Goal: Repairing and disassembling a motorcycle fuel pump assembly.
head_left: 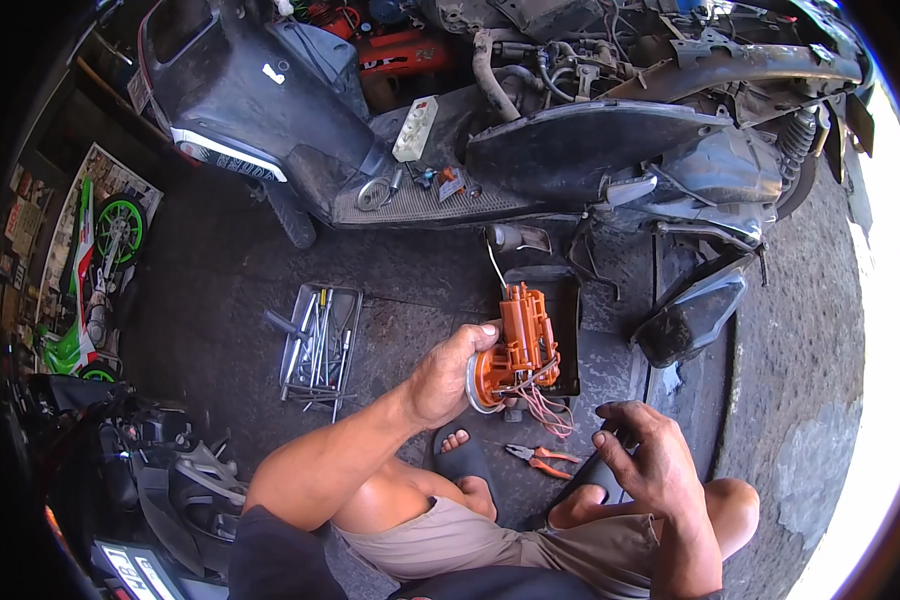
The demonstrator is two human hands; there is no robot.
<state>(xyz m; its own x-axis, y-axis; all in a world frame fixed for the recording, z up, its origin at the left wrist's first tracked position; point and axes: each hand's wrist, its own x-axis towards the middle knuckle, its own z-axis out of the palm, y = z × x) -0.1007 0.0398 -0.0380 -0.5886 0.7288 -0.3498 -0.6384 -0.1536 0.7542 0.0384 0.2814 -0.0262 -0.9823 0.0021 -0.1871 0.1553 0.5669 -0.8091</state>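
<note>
My left hand (442, 375) grips an orange plastic fuel-pump-like assembly (525, 330) with a round metal-rimmed base, a pale rod and looped pink wires (545, 410). Behind it on the floor sits a dark open tray (568, 290). My right hand (640, 455) hangs to the lower right of the assembly, fingers loosely bent and thumb apart, with nothing visible in it. Orange-handled pliers (545, 460) lie on the floor between my sandaled feet.
A partly dismantled dark scooter (590, 150) spans the top, with small parts on its footboard. A metal tool tray (315, 340) lies left of centre, a loose dark panel (690, 310) at right. A green toy-like motorbike (105, 280) and black vehicle parts (170, 480) occupy the left.
</note>
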